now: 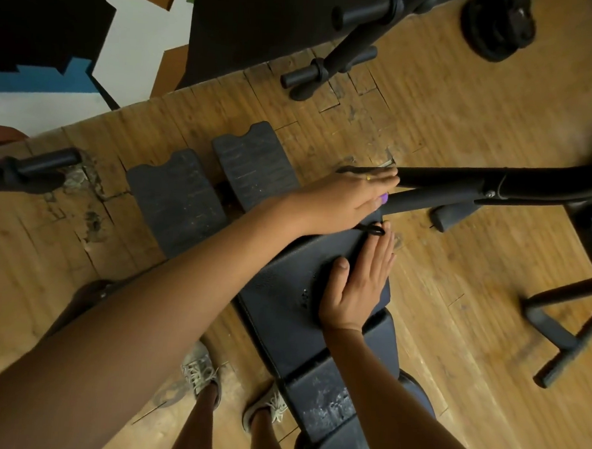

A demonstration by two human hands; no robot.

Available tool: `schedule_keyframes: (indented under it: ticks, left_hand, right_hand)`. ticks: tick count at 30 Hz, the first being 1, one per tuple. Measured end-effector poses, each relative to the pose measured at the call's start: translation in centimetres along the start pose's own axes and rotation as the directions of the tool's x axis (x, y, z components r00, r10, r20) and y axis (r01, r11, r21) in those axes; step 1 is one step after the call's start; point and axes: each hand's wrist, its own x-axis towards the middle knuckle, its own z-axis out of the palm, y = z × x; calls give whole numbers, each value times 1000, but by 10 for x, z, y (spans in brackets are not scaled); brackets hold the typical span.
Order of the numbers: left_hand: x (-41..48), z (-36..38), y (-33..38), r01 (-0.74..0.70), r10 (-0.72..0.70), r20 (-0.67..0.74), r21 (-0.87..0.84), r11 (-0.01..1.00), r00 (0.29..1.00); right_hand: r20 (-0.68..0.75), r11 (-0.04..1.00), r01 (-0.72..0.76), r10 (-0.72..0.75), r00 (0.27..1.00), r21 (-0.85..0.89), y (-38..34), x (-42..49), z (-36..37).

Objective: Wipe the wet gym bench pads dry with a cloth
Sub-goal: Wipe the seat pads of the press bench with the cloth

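Plainly, both lie flat, released: the right grip (356, 289) presses the dark cloth (363, 243) onto the pad (277, 292), the left grip (350, 201) rests beyond it by the metal bar (444, 177). Unheld, the cloth could slip off; droplets (304, 295) beside the right thumb may go unwiped.

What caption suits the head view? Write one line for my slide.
The right hand presses a dark cloth flat on the bench pad while the left hand rests at its far end.
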Motion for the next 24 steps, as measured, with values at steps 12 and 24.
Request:
schedule_keyframes:
  ticks: [12, 24]
  left_hand:
    - [-53, 3, 1, -25, 36, -50, 213, 977, 998]
    - [-154, -11, -21, 133, -136, -33, -80, 988, 990]
  right_hand:
    - [-12, 1000, 23, -23, 1000, 2, -1, 1, -1]
    - [-14, 1000, 10, -10, 1000, 16, -1, 0, -1]
